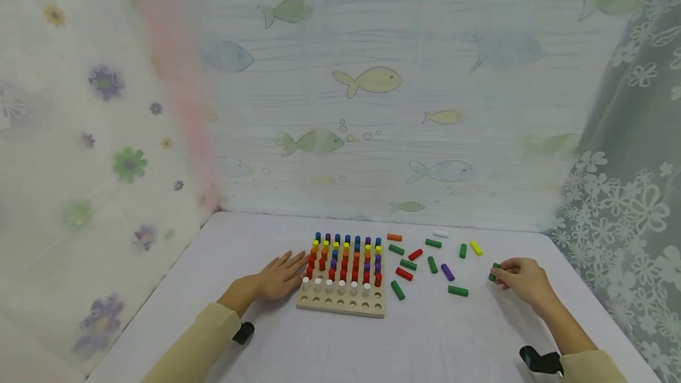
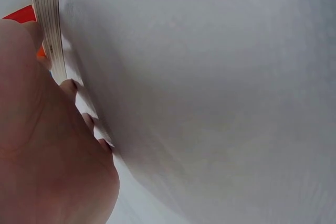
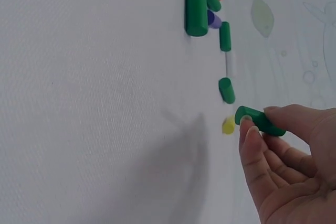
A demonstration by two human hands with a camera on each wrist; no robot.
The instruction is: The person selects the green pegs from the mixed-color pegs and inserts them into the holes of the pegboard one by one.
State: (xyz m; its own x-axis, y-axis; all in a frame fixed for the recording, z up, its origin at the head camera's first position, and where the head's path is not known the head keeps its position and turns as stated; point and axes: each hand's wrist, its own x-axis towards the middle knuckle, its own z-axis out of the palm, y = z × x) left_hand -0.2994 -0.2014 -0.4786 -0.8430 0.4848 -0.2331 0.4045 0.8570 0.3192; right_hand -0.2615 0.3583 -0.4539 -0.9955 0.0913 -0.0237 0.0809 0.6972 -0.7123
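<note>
A wooden pegboard (image 1: 340,310) stands in the middle of the table, its rows filled with blue, yellow, orange, purple, red and white pegs. Some holes in the front row and at the right end of the white row show bare. My left hand (image 1: 279,276) lies flat with spread, straight fingers against the board's left side; in the left wrist view the board's layered edge (image 2: 48,24) shows beside the fingers. Off to the right, my right hand (image 1: 524,281) pinches a green peg (image 3: 257,119) between thumb and fingers, above the cloth.
Several loose green pegs (image 1: 457,291) lie scattered right of the board. Among them are red pegs (image 1: 404,274), a purple peg (image 1: 447,272), a yellow peg (image 1: 476,247), an orange peg (image 1: 394,237) and a white peg (image 1: 440,234). Printed curtains enclose the white-covered table (image 1: 425,341).
</note>
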